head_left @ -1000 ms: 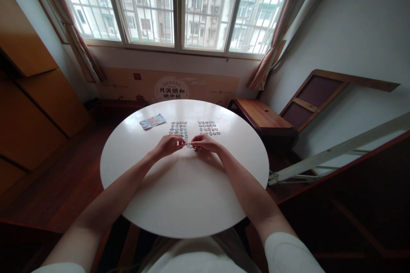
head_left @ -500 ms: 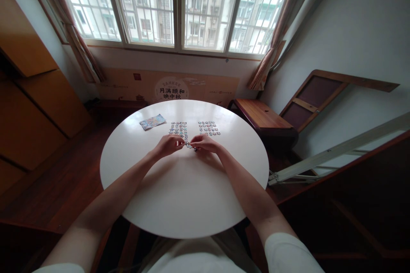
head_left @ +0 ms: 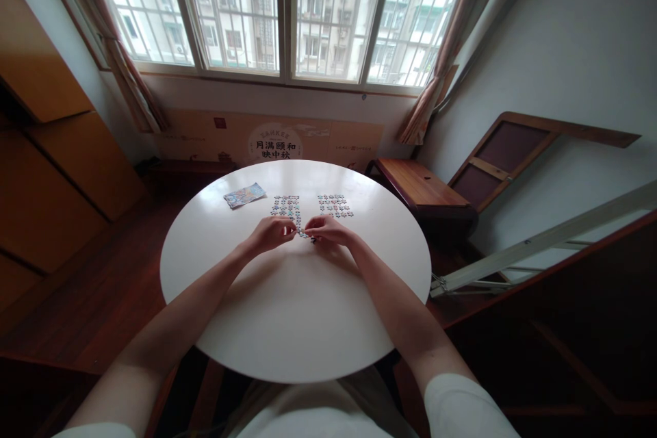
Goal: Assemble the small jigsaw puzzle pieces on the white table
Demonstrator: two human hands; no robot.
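Note:
Over the middle of the round white table, my left hand (head_left: 273, 232) and my right hand (head_left: 328, 228) almost meet, each with thumb and forefinger pinched. Between their fingertips lie small joined jigsaw puzzle pieces (head_left: 304, 235), and both hands grip at these. Beyond my left hand, rows of puzzle pieces (head_left: 283, 204) are laid out, and a narrow strip runs from them down to my fingers. A second group of loose puzzle pieces (head_left: 335, 204) lies in rows beyond my right hand. My curled fingers partly hide the pieces I am handling.
A colourful picture sheet (head_left: 245, 196) lies at the far left of the white table (head_left: 302, 328). Past the table's right edge stands a low wooden bench (head_left: 421, 183). A folded metal-framed item (head_left: 513, 250) leans at the right. Barred windows and a printed banner (head_left: 205, 133) are behind.
My left hand has shifted very slightly toward the right hand at the pieces. Everything else looks the same.

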